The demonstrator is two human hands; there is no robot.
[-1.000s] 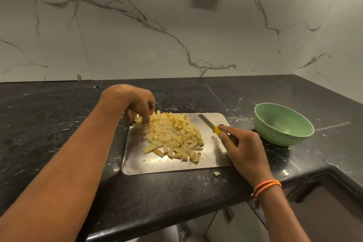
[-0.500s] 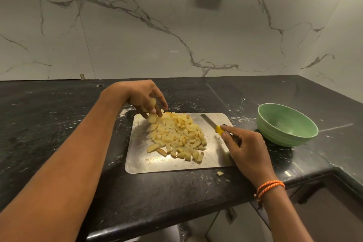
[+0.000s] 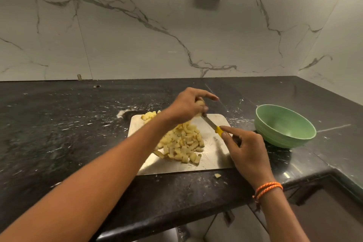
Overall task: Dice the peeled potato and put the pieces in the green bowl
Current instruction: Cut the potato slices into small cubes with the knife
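**Transfer of diced potato to bowl: first handful in transit, bowl not yet loaded**

The black desk (image 3: 59, 124) carries a steel cutting board (image 3: 214, 161) near its front edge, with the green bowl (image 3: 284, 125) standing just beside the board's right end. The bowl's visible interior holds nothing. The heap of potato pieces (image 3: 182, 143) lies on the middle of the board; a smaller cluster sits at its far left corner, partly hidden by the forearm.

The left hand (image 3: 188, 106) is raised above the board's far edge, fingers curled round a few potato pieces, apparently bound for the bowl. The right hand (image 3: 249, 153) rests at the board's right edge, forefinger extended along the yellow handle of the knife (image 3: 211, 124), the other fingers folded round the handle; the blade lies flat on the steel, pointing away.

Assessment: dicing appears complete; loading is the step in hand. The carry should pass over the blade tip without brushing it and release low inside the bowl rim so cubes do not bounce out. Small handfuls are slow; sweeping with the blade, or tipping the board at the rim, would serve better.

One stray piece (image 3: 217, 175) lies on the desk just in front of the board and needs collecting.
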